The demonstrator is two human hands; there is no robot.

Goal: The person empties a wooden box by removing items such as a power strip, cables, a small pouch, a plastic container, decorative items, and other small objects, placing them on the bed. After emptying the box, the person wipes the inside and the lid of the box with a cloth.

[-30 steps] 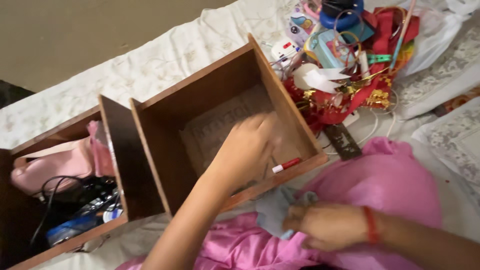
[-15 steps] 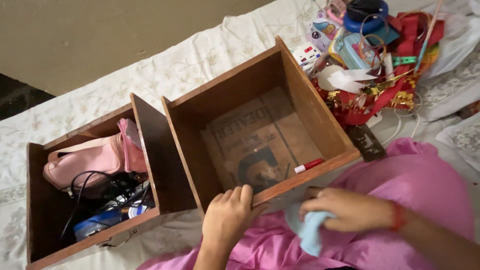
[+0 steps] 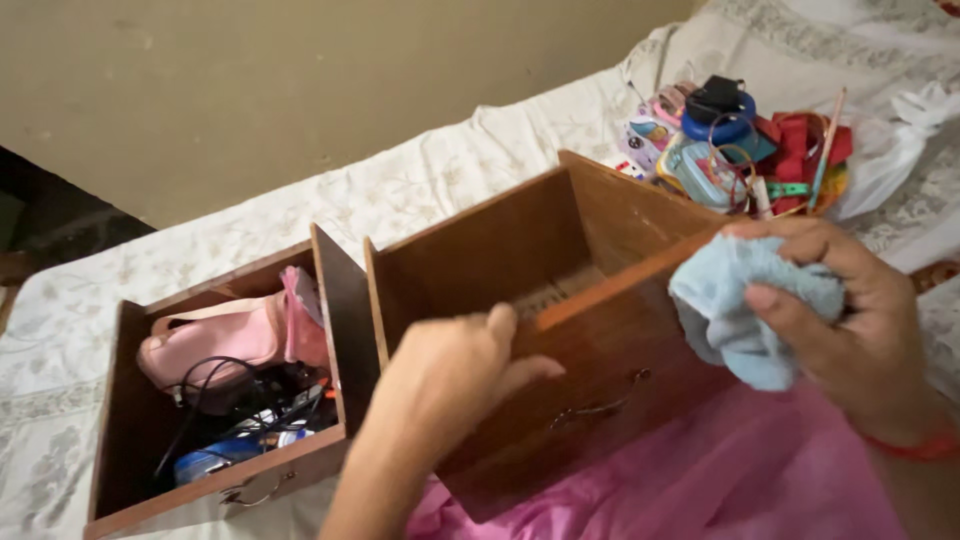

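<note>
A brown wooden drawer (image 3: 480,250) is tilted up with its front panel and metal handle (image 3: 598,405) raised toward me. My left hand (image 3: 450,375) grips the top edge of that front panel. My right hand (image 3: 850,320) is closed on a crumpled light blue cloth (image 3: 735,300), pressed against the right end of the front panel's edge. The drawer's floor is mostly hidden behind the raised front. Pink fabric (image 3: 720,480) lies under the drawer on my lap.
A second wooden drawer (image 3: 130,470) at the left holds a pink pouch (image 3: 225,335), black cables and small items. A heap of toys, red ribbons and a white plastic bag (image 3: 890,150) sits at the far right on the white patterned bedspread (image 3: 200,250).
The right drawer's front has been lifted and tilted toward me. My right hand rose with the blue cloth from my lap to the drawer's edge. The view shifted upward.
</note>
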